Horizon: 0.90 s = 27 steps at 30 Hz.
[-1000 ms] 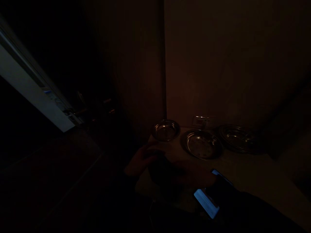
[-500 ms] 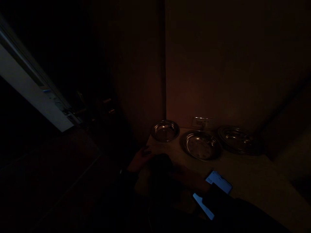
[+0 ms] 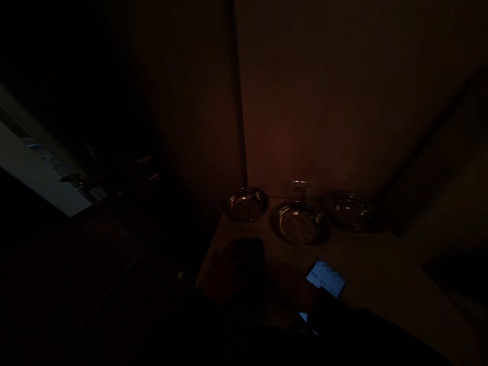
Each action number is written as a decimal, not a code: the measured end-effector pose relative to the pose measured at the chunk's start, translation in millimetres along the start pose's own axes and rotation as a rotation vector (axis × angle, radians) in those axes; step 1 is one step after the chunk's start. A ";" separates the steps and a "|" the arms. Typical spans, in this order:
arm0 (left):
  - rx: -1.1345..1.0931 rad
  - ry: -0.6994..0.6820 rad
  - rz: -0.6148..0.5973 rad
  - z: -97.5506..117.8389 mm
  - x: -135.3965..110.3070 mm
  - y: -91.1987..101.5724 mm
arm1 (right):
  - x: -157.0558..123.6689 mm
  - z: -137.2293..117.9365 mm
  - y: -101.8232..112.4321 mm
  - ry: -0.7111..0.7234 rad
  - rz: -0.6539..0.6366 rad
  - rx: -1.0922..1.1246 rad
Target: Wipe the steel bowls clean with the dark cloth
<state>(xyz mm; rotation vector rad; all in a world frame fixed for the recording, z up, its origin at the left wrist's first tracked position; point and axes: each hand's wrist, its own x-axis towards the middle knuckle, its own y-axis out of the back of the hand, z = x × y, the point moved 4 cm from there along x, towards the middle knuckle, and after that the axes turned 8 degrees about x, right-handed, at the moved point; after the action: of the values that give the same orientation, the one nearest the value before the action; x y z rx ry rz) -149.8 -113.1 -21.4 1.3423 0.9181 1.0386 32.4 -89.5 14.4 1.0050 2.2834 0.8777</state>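
Note:
The picture is very dark. A black, flat, roughly rectangular thing (image 3: 249,274) is on the table in front of me; its kind cannot be made out. My left hand (image 3: 223,274) is at its left edge, fingers towards it, but their grip is lost in shadow. To the right of the black thing is my right hand (image 3: 287,284), only faintly visible, with its fingers hidden in the dark. The right sleeve covers part of a lit phone (image 3: 327,278) that shows large timer digits.
Along the back of the table (image 3: 366,259) stand a round steel plate (image 3: 247,206), a larger steel plate (image 3: 301,226) and several stacked steel plates (image 3: 353,211). A wall socket (image 3: 302,187) is behind them. On the left is a door handle (image 3: 72,179) beside a pale gap.
The view has shifted, so the plates and phone appear further left. My left hand has come closer to the black thing, which now looks flatter and more rectangular. More of the phone's timer shows.

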 end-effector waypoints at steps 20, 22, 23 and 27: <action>-0.269 0.130 0.122 6.4 37.9 55.4 | -41.2 112.6 119.2 -0.247 0.618 0.050; -0.494 0.339 0.190 10.4 59.1 59.1 | -41.8 132.8 130.1 -0.273 0.699 0.092; -0.625 0.380 0.196 15.5 72.3 57.8 | -39.6 140.1 133.1 -0.273 0.720 0.118; -1.087 0.501 -0.001 41.8 126.6 35.2 | -24.6 150.5 134.2 -0.224 0.723 0.250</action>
<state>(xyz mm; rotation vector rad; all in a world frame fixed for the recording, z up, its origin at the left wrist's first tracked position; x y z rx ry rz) -73.7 -7.0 23.0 0.1724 0.5218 1.5772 206.4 15.3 14.1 1.9979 1.8686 0.6887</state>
